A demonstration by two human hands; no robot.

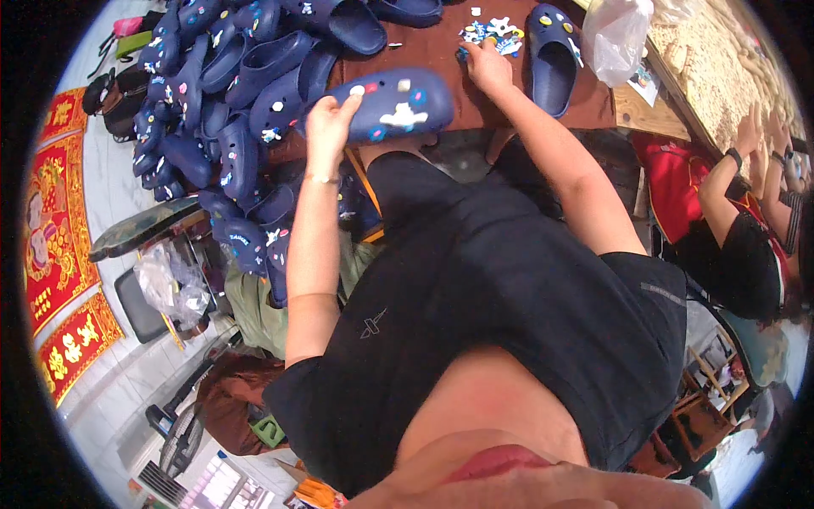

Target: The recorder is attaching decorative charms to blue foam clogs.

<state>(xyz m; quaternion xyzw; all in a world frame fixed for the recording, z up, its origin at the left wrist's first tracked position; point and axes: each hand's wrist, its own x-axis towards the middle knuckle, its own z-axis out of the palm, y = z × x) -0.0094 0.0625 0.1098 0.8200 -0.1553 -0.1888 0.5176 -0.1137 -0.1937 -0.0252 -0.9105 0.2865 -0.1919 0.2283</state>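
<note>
Clog: navy foam clog (390, 103) w/ small coloured charms pressed into its top, held up over near edge of brown desk (441, 51), toe end pointing right.
L hand: left hand (329, 119) clamps heel end of clog, fingers wrapped over top, thumb under; closed grip.
R hand: right hand (487, 66) reaches fwd to charm pile (492, 34) on desk, fingers bent down onto the pieces; pinching one or just touching, can't tell.
Nearby: 2nd navy clog (553, 59) lies just right of charm pile; clear plastic bag (615, 34) beside it; big heap of finished clogs (229, 93) to the left, spilling off desk edge.
Others: co-worker in black and red top (729, 237) at far right, hands raised over a pale tray area.
Risks: clog is gripped by one end only, so it could tip or slip if pushed hard. Charms are tiny & loose, a careless pick may scatter them off desk. Heap at left looks unstable; an elbow bump could drop pairs to floor.
</note>
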